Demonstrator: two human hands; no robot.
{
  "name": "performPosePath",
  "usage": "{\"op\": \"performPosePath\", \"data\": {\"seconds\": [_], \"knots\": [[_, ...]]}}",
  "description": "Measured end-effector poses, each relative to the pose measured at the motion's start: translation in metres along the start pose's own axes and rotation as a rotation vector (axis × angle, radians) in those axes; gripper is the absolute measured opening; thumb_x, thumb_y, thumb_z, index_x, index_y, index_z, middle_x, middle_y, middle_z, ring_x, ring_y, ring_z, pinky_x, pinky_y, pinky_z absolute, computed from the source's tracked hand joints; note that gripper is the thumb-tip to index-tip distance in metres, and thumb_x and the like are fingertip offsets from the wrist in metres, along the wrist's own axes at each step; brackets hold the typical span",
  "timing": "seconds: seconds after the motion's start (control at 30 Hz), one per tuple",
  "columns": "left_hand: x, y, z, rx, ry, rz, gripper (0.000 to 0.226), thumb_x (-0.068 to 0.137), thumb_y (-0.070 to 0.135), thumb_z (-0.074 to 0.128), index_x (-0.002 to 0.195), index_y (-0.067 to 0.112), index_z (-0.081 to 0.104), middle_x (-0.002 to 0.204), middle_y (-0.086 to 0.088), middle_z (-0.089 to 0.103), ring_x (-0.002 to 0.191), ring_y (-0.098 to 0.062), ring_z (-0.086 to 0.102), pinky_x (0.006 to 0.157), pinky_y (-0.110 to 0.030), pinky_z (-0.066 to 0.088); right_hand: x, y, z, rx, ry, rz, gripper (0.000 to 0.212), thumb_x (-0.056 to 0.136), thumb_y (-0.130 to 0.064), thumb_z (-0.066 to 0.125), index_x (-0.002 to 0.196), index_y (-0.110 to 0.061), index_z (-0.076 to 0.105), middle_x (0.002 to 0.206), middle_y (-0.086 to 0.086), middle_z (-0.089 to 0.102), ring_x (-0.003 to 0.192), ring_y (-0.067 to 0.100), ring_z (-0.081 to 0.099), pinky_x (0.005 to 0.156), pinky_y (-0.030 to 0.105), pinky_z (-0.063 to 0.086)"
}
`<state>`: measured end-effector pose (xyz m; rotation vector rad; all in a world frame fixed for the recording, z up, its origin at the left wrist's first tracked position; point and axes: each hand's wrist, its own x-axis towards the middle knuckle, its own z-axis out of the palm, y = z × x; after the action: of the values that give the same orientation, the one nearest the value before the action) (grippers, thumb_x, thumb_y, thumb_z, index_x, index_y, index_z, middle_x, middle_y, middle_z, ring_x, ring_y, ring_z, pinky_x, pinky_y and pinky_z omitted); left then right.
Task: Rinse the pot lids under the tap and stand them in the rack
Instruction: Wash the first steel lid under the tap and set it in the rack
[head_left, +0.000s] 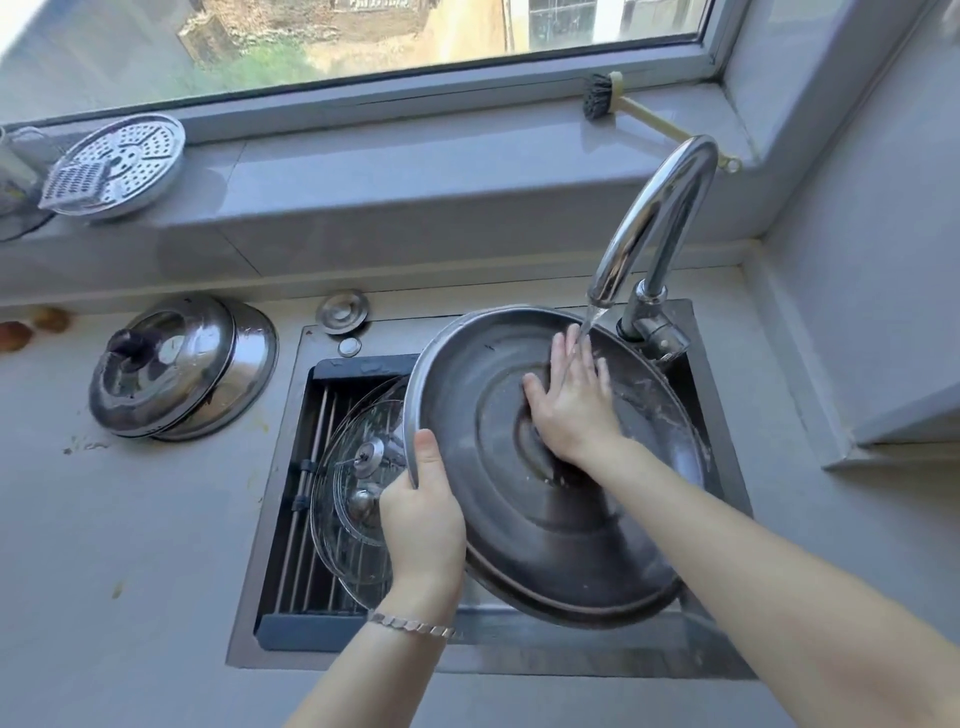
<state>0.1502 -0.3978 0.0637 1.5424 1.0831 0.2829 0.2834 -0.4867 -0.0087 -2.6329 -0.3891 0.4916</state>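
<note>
Head cam, looking down at the sink (519, 657) in the middle of the frame. The big steel lid (545, 545) is held tilted over the right half of the sink, inner side facing up, right under the tap (660, 208). The water stream (589, 325) lands at the upper edge of the lid and runs over the fingertips of the right hand (571, 405).

That hand lies flat on the inside of the lid, fingers straight and spread. The left hand (423, 525) grips the lid's left rim, thumb hooked over the edge onto the inner face. The other fingers are behind the lid, so can't tell how they sit. There's a silver bracelet (410, 623) on that wrist.

The rack (304, 519) fills the left half of the sink. A glass lid (353, 519) with a metal knob is already in it, partly hidden behind the steel lid and the left hand.

Left of the sink on the counter (130, 519) sit stacked steel lids (171, 369), dome side up. Upper left, on the windowsill, a perforated steamer plate (124, 161). Upper right on the sill, a dish brush (602, 96). A sink plug (343, 310) rests just above the rack.
</note>
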Motion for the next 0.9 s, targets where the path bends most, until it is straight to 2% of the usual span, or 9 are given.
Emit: {"op": "performPosePath", "data": {"seconds": [0.1,0.2,0.33,0.5,0.57,0.63,0.73,0.83,0.9], "knots": [[0.001,0.001,0.009,-0.051,-0.03,0.009,0.05,0.094,0.044,0.041,0.063,0.009,0.058,0.066,-0.004,0.063,0.068,-0.021,0.058,0.069,-0.04,0.05,-0.003,-0.039,-0.002,0.103,0.066,-0.177,0.067,0.096,-0.042,0.021,0.148,-0.01,-0.005,0.156,0.006,-0.016,0.144,0.015,-0.016,0.115,0.033,-0.014],[0.002,0.003,0.012,-0.079,0.013,-0.017,0.045,0.095,0.042,0.041,0.066,0.014,0.06,0.069,0.004,0.063,0.073,-0.015,0.06,0.071,-0.034,0.05,-0.016,-0.073,-0.002,0.155,0.013,-0.372,0.064,0.093,-0.039,0.016,0.149,-0.013,-0.003,0.157,0.003,-0.013,0.143,0.011,-0.015,0.118,0.033,-0.008],[0.016,0.009,0.004,-0.133,0.099,-0.029,0.046,0.096,0.047,0.036,0.093,0.014,0.066,0.084,0.002,0.065,0.086,-0.016,0.062,0.086,-0.032,0.048,-0.052,-0.073,0.005,0.133,-0.111,-0.66,0.064,0.09,-0.041,0.008,0.149,-0.016,0.002,0.156,-0.003,-0.007,0.139,0.0,-0.013,0.115,0.025,-0.011],[0.024,0.02,-0.007,-0.101,0.212,0.115,0.055,0.095,0.046,0.039,0.049,0.015,0.039,0.049,0.004,0.043,0.05,-0.013,0.04,0.056,-0.03,0.035,-0.087,-0.01,0.026,0.112,-0.191,-0.808,0.061,0.094,-0.051,0.006,0.143,-0.016,0.001,0.151,-0.01,-0.004,0.141,0.004,-0.009,0.114,0.021,-0.012],[0.022,0.026,-0.01,-0.038,0.212,0.178,0.057,0.095,0.043,0.041,0.046,0.017,0.03,0.039,0.008,0.033,0.046,-0.016,0.03,0.048,-0.03,0.026,-0.088,0.024,0.032,0.124,-0.259,-0.633,0.062,0.092,-0.058,0.004,0.144,-0.024,0.001,0.15,-0.014,-0.008,0.141,0.002,-0.01,0.115,0.023,-0.01],[0.019,0.03,-0.012,0.032,0.165,0.265,0.057,0.096,0.04,0.041,0.047,0.015,0.026,0.04,0.007,0.03,0.044,-0.014,0.029,0.045,-0.028,0.024,-0.085,0.056,0.036,0.138,-0.308,-0.279,0.056,0.096,-0.05,0.014,0.147,-0.027,0.009,0.153,-0.011,-0.009,0.144,0.009,-0.007,0.115,0.027,-0.004],[0.016,0.032,-0.016,0.078,0.093,0.342,0.052,0.097,0.037,0.041,0.051,0.012,0.035,0.048,0.002,0.038,0.044,-0.007,0.036,0.045,-0.022,0.029,-0.071,0.082,0.034,0.42,-0.209,0.3,0.05,0.1,-0.037,0.031,0.146,-0.017,0.025,0.156,0.007,0.018,0.142,0.024,0.019,0.113,0.036,0.017],[0.02,0.027,-0.013,0.081,0.009,0.287,0.029,0.098,0.035,0.037,0.096,0.014,0.058,0.086,0.0,0.061,0.079,-0.015,0.056,0.072,-0.031,0.046,-0.055,0.092,0.027,1.05,-0.306,0.641,0.045,0.098,-0.038,0.037,0.136,-0.013,0.041,0.132,0.015,0.052,0.113,0.032,0.056,0.091,0.041,0.047],[0.025,0.013,-0.008,0.097,-0.079,0.178,0.031,0.099,0.033,0.035,0.123,0.02,0.048,0.107,-0.001,0.059,0.099,-0.021,0.058,0.089,-0.041,0.047,-0.055,0.098,0.016,1.173,-0.255,0.692,0.03,0.097,-0.028,0.044,0.114,-0.009,0.06,0.106,0.014,0.067,0.094,0.029,0.064,0.083,0.042,0.053]]}}
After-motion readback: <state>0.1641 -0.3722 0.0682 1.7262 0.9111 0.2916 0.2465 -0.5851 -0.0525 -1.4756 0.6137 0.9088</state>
